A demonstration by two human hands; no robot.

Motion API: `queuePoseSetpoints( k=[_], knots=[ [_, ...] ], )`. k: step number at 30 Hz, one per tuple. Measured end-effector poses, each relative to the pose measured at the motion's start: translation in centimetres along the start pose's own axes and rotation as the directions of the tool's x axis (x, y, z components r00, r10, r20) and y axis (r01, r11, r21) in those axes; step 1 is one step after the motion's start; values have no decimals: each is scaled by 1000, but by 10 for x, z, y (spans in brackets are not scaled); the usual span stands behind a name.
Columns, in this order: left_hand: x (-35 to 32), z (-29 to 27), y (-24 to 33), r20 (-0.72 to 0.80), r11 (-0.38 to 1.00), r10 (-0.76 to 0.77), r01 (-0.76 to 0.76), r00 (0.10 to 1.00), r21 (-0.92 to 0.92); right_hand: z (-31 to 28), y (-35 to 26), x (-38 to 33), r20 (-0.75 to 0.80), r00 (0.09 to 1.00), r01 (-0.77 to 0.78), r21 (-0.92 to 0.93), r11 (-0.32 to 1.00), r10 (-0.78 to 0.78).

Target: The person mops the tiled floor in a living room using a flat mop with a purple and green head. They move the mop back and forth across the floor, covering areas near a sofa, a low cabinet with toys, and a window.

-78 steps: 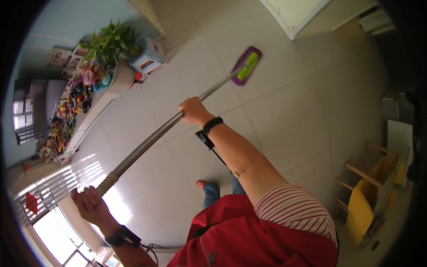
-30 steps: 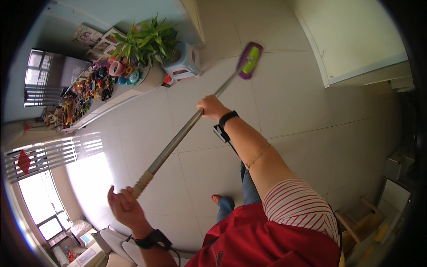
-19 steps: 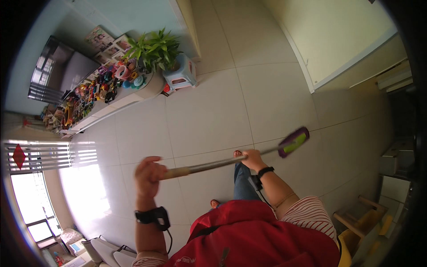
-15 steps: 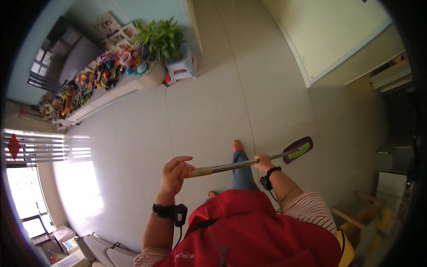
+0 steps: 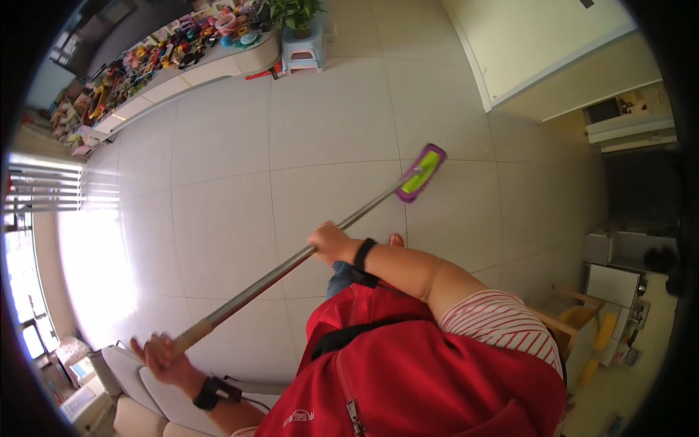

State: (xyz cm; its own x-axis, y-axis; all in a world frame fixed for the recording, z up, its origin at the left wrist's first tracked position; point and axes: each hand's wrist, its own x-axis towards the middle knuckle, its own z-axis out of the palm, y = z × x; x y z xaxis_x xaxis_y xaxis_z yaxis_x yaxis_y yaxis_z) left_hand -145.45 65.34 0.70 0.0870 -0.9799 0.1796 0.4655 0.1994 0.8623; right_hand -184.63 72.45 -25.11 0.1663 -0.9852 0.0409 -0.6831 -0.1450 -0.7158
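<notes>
A flat mop point(image 5: 284, 268) slants across the view, its metal pole running from lower left to upper right. Its green plate with purple fringe point(image 5: 429, 162) rests on the tiled floor. My right hand point(image 5: 332, 242) is closed around the middle of the pole. At the pole's top end, my left hand point(image 5: 162, 360) grips the beige handle section, one finger sticking out from it. Black bands circle both wrists. One foot point(image 5: 396, 241) shows below the pole, near my right forearm.
Pale tiles point(image 5: 218, 240) cover the floor. A low cabinet point(image 5: 211, 71) crowded with toys stands far left, beside a plant on a light-blue stool point(image 5: 303, 49). A grey sofa point(image 5: 131, 371) is at lower left, a wooden chair point(image 5: 575, 320) at right.
The mop head has swung left and farther from me, and my right hand has moved left with the pole. My left hand has dropped toward the lower left, tilting the pole more steeply.
</notes>
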Motion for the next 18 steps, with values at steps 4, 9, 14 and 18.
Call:
queuePoseSetpoints(
  k=[4,9,14,18],
  knots=[
    [-63,-34,72,14,992,128,-129,992,12,52,-57,40,190,979,83,-12,996,-80],
    [-140,-19,70,84,964,211,-222,974,147,70,-69,52,342,938,49,31,998,-57],
    [-158,30,56,-257,758,398,-159,881,632,55,-34,9,243,970,18,22,1000,-23],
    [-155,76,36,-6,971,115,-111,993,211,34,5,-85,-149,989,17,131,991,2]
  ],
)
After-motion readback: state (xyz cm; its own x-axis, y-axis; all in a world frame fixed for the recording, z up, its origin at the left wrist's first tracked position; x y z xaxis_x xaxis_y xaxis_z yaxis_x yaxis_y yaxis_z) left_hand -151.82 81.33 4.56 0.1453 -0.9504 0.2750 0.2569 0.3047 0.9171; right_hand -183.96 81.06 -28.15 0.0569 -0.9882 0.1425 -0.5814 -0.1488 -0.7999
